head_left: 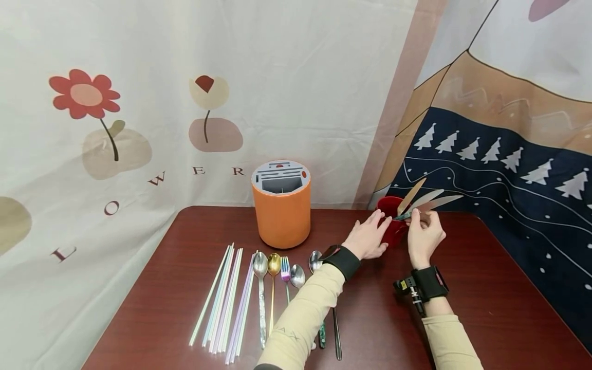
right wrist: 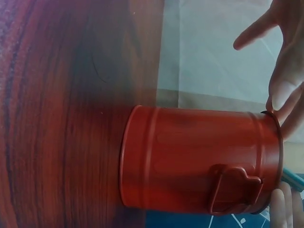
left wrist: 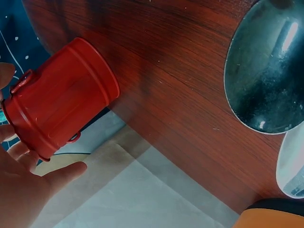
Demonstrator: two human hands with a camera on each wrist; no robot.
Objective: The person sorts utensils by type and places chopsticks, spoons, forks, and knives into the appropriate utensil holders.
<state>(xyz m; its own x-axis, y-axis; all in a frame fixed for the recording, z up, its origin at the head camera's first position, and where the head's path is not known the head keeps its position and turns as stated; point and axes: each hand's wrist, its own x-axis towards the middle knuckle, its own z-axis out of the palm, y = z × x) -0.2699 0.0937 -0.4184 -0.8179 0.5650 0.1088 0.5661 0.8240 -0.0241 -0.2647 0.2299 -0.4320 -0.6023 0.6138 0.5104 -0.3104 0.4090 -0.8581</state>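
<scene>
A small red metal bucket (head_left: 394,236) with wire handles stands upright at the table's back right. Out of it lean several table knives, one with a gold blade (head_left: 411,196) and others with silver blades (head_left: 426,197). My right hand (head_left: 423,237) pinches a knife with a teal patterned handle (head_left: 403,216) over the bucket's rim. My left hand (head_left: 367,239) reaches in from the left, its fingers stretched out at the rim. In the left wrist view, the left thumb (left wrist: 66,175) points away from the bucket. The bucket's inside is mostly hidden.
An orange cylindrical utensil holder (head_left: 282,218) with a grey slotted top stands at the back middle. Pale chopsticks (head_left: 224,303), a silver spoon (head_left: 260,264), a gold spoon (head_left: 274,264) and a rainbow fork (head_left: 285,270) lie in front. My left forearm covers other cutlery.
</scene>
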